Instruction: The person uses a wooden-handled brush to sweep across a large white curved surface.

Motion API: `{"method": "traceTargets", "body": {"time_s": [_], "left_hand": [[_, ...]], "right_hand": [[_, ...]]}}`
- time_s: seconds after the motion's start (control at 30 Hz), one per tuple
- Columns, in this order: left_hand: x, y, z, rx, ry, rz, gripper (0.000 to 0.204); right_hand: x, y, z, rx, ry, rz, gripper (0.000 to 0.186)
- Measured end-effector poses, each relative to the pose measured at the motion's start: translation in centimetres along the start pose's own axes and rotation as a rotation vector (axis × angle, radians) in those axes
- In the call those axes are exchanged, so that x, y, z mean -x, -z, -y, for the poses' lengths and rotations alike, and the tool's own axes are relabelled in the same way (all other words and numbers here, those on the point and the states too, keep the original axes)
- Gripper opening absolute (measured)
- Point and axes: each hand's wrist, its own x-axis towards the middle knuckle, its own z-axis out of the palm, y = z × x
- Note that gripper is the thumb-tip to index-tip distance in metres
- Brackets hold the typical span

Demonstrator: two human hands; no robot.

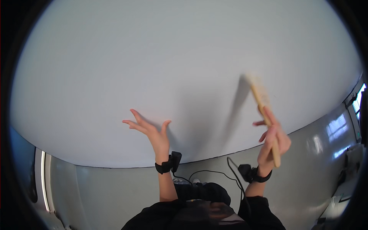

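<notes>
My right hand [279,138] is closed round the handle of a long wooden brush [256,92]. The brush is tilted, its pale bristled end pointing up and away to the left, somewhat blurred. Its handle end sticks out below my palm. Beneath and beside it, a broad white surface [153,57] carries the brush's shadow; I cannot tell whether the bristles touch it. To the left, my left hand [156,136] holds nothing. Its fingers are spread over the near part of the white surface, close above or on it.
Black straps with small boxes sit on both wrists, and a black cable [209,171] hangs between them. Grey floor [122,188] lies beyond the surface's near edge. Dark furniture [345,176] stands at the far right, and a dark panel [25,165] at the left.
</notes>
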Motion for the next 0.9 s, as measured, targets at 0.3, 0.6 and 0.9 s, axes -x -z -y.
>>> {"method": "traceTargets", "body": {"time_s": [0.3,0.6,0.9], "left_hand": [[0.0,0.2,-0.1,-0.006,0.006,0.031,0.123],[-0.1,0.1,-0.2,-0.011,-0.023,0.045,0.121],[0.2,0.2,-0.8,-0.033,0.046,0.132,0.121]], "right_hand": [[-1.9,-0.9,-2.1,0.21,0.086,0.077,0.037],[7.3,-0.5,-6.0,0.184,-0.262,0.267,0.028],[5.8,0.0,-3.9,0.107,-0.115,0.22,0.033]]}}
